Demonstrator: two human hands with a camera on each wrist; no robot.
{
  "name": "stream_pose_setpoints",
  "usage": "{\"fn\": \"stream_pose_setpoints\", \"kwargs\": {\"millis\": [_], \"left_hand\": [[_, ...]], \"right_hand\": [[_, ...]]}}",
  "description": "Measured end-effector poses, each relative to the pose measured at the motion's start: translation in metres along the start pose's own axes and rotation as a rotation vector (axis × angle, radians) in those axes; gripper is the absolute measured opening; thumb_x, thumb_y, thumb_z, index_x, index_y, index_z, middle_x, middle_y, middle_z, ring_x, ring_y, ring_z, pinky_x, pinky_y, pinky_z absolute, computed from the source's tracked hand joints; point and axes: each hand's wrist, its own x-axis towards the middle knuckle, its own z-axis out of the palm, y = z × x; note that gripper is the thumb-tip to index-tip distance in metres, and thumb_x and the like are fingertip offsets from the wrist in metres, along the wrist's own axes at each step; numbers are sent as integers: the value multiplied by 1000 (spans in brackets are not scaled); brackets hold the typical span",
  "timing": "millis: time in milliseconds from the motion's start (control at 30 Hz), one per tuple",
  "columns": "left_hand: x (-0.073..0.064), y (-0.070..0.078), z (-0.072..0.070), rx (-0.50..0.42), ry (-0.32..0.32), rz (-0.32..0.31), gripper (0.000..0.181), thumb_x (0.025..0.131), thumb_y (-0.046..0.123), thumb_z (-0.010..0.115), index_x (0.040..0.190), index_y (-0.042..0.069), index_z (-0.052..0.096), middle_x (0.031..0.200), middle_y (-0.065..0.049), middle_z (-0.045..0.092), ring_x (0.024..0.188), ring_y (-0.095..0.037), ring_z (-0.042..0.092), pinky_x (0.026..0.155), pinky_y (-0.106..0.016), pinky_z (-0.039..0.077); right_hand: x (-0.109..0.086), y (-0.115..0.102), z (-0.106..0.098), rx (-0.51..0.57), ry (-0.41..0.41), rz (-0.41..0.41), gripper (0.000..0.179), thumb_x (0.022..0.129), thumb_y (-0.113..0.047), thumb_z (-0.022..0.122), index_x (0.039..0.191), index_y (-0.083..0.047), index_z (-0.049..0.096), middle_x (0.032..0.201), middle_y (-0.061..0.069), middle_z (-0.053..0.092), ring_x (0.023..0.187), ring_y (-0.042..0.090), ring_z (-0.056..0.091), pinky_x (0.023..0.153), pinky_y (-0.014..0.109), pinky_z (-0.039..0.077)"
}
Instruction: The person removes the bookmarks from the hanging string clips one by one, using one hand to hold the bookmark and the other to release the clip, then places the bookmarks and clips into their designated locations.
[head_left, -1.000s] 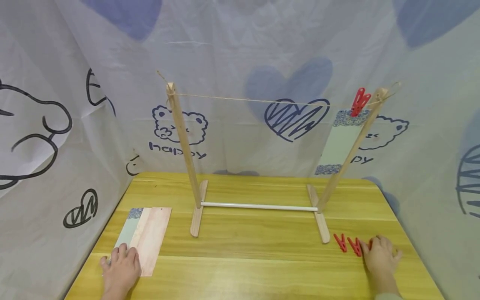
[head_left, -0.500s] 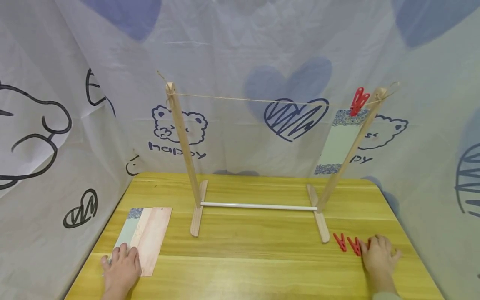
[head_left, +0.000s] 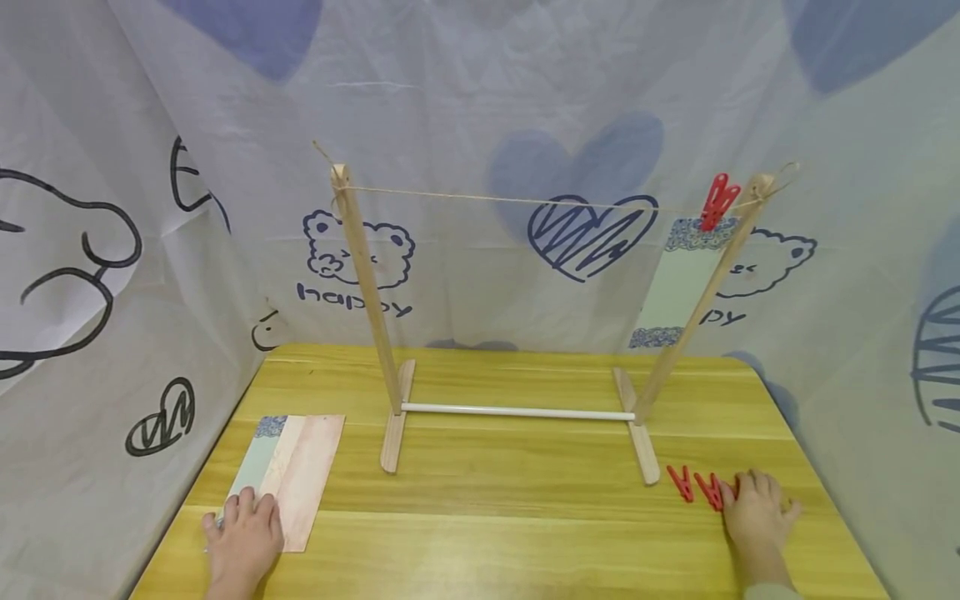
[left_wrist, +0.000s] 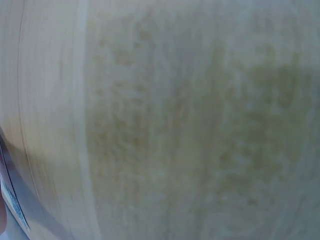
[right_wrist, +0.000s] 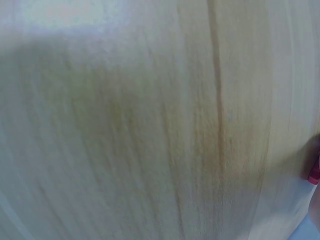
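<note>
My left hand [head_left: 243,537] rests with relaxed fingers on the lower ends of paper strips lying at the table's left. One is a pale green strip [head_left: 257,458] with blue floral ends; over it lies a pinkish strip [head_left: 311,475] with a small hole at the top. At the right, my right hand [head_left: 759,517] lies spread on the table, its thumb and index finger over a red clothespin [right_wrist: 314,172] that is mostly hidden. Left of that hand lie two more red clothespins, a nearer clothespin [head_left: 708,492] and a farther clothespin [head_left: 681,483].
A wooden stand with a left post [head_left: 366,283], a right post [head_left: 705,300] and a white bottom rod [head_left: 517,412] carries a string [head_left: 480,197]. Red clothespins [head_left: 718,204] hold a green floral strip [head_left: 671,287] at its right end. A printed cloth [head_left: 465,83] surrounds the table [head_left: 480,483].
</note>
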Motion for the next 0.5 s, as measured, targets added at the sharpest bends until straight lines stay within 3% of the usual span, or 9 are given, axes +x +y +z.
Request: {"fn": "stream_pose_setpoints", "kwargs": {"millis": [267, 500], "left_hand": [[0, 0, -1, 4, -12, -2, 19, 96, 18, 34, 84, 9, 45, 100, -16, 34, 102, -41, 28, 81, -63, 14], [0, 0, -1, -14, -19, -15, 19, 95, 18, 35, 83, 8, 45, 101, -16, 35, 102, -42, 28, 81, -63, 14]], "right_hand": [[1, 1, 2, 11, 8, -5, 43, 97, -33, 42, 117, 6, 45, 130, 28, 30, 122, 45, 21, 96, 66, 2], [1, 3, 1, 14, -4, -6, 52, 97, -42, 36, 119, 4, 43, 131, 28, 30, 121, 45, 22, 95, 67, 2]]}}
